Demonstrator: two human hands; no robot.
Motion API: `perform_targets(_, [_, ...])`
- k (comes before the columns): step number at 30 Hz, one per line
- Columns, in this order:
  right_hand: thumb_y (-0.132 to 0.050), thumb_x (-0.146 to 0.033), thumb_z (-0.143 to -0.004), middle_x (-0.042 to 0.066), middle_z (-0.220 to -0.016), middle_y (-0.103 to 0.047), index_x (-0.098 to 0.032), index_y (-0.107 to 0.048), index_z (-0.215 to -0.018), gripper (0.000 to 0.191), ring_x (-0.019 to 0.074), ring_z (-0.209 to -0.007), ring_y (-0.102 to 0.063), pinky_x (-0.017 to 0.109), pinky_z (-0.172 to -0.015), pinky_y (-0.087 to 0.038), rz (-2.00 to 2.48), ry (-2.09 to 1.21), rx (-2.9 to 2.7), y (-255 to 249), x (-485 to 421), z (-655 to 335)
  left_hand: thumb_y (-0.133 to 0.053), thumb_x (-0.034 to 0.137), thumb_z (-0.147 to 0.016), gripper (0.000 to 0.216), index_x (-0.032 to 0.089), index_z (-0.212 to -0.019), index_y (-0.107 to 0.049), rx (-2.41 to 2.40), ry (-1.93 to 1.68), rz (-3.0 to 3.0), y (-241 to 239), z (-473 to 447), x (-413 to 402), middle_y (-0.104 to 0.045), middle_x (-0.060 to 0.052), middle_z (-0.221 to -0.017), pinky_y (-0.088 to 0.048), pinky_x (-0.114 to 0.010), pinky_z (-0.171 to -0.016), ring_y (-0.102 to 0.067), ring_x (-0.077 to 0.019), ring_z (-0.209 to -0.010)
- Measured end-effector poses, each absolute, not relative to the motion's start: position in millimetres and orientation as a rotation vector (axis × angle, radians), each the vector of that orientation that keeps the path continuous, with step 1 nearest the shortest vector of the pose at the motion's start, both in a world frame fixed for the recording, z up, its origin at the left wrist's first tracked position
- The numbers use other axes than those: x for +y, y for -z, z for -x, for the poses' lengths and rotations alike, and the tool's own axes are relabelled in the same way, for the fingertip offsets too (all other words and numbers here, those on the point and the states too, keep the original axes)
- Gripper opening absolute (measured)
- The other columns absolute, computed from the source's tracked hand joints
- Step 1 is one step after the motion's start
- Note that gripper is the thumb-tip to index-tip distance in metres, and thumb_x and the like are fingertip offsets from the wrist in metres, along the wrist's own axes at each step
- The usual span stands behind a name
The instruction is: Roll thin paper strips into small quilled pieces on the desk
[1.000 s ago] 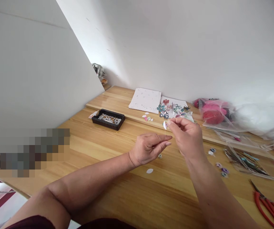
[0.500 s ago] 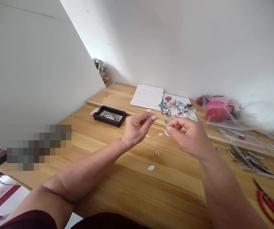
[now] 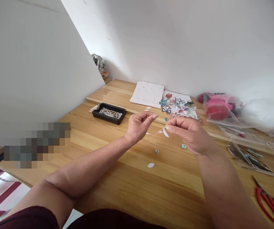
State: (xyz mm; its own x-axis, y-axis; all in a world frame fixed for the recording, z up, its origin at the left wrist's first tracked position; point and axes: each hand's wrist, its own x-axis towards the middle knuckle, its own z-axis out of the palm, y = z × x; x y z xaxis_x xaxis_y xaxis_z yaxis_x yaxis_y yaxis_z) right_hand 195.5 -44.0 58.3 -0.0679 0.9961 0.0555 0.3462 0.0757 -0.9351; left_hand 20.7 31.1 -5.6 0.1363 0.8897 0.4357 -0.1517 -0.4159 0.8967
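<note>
My right hand (image 3: 188, 133) is closed in a pinch on a small white petal-shaped piece (image 3: 166, 133), which hangs just past the fingertips. Thumb and forefinger of my left hand (image 3: 140, 125) are pressed together on a fine thread (image 3: 160, 122) that runs across to the petal piece. Below the hands, a small thread spool (image 3: 157, 151) lies on the wooden table (image 3: 117, 187). A green spool (image 3: 183, 146) sits under my right hand. Nearer to me lies a loose white petal-shaped paper piece (image 3: 150, 165).
A black tray (image 3: 94, 115) of beads stands at the left. Behind are white paper sheets (image 3: 146, 92) and wire flowers (image 3: 183, 109). To the right are bags with pink material (image 3: 219, 109), a bag of thin tools (image 3: 251, 157) and red-handled pliers (image 3: 269, 203).
The petal piece and thread at my right fingertips now show more plainly. My right hand has shifted slightly, uncovering the green spool. My left hand has moved a little to the right.
</note>
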Motion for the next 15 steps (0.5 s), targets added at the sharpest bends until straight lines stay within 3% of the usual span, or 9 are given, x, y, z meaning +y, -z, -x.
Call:
perform_targets(4, [-0.077, -0.045, -0.076, 0.001, -0.072, -0.058, -0.02, -0.069, -0.071, 0.026, 0.0146, -0.071, -0.046, 0.03, -0.067, -0.039, 1.303, -1.122, -1.439, -56, -42, -190, -0.077, 0.039, -0.084, 0.022, 0.018, -0.082, -0.078, 0.743, -1.449, -1.501, 9, -23, 29, -0.072, -0.004, -0.078, -0.049, -0.025, -0.074, -0.06, -0.0127, -0.072])
perform_targets(7, [-0.078, -0.045, -0.072, 0.0, -0.068, -0.053, -0.022, -0.066, -0.067, 0.027, 0.0154, -0.07, -0.045, 0.032, -0.07, -0.039, 1.238, -1.131, -1.321, -53, -40, -184, -0.076, 0.037, -0.085, 0.02, 0.018, -0.089, -0.078, 0.726, -1.481, -1.473, 13, -27, 26, -0.064, 0.002, -0.063, -0.049, -0.025, -0.075, -0.05, -0.0093, -0.06])
perform_targets(10, [-0.077, -0.044, -0.069, -0.001, -0.064, -0.046, -0.023, -0.057, -0.061, 0.03, 0.0154, -0.066, -0.041, 0.032, -0.064, -0.037, 1.179, -1.178, -1.177, -52, -37, -179, -0.073, 0.038, -0.088, 0.022, 0.019, -0.096, -0.078, 0.714, -1.51, -1.555, 18, -27, 20, -0.057, 0.004, -0.056, -0.046, -0.023, -0.066, -0.043, -0.0084, -0.053])
perform_targets(13, [-0.074, -0.042, -0.069, -0.001, -0.065, -0.042, -0.023, -0.049, -0.061, 0.032, 0.0161, -0.065, -0.042, 0.032, -0.061, -0.037, 1.15, -1.251, -1.031, -54, -35, -176, -0.065, 0.034, -0.093, 0.02, 0.02, -0.099, -0.079, 0.659, -1.537, -1.795, 20, -24, 14, -0.069, -0.002, -0.067, -0.044, -0.022, -0.057, -0.052, -0.01, -0.055])
perform_targets(15, [-0.072, -0.042, -0.07, -0.001, -0.066, -0.042, -0.023, -0.048, -0.062, 0.032, 0.0159, -0.064, -0.042, 0.031, -0.06, -0.037, 1.149, -1.241, -0.979, -55, -35, -175, -0.061, 0.025, -0.095, 0.02, 0.021, -0.105, -0.078, 0.568, -1.565, -1.994, 20, -21, 13, -0.075, -0.004, -0.079, -0.047, -0.021, -0.06, -0.062, -0.0114, -0.063])
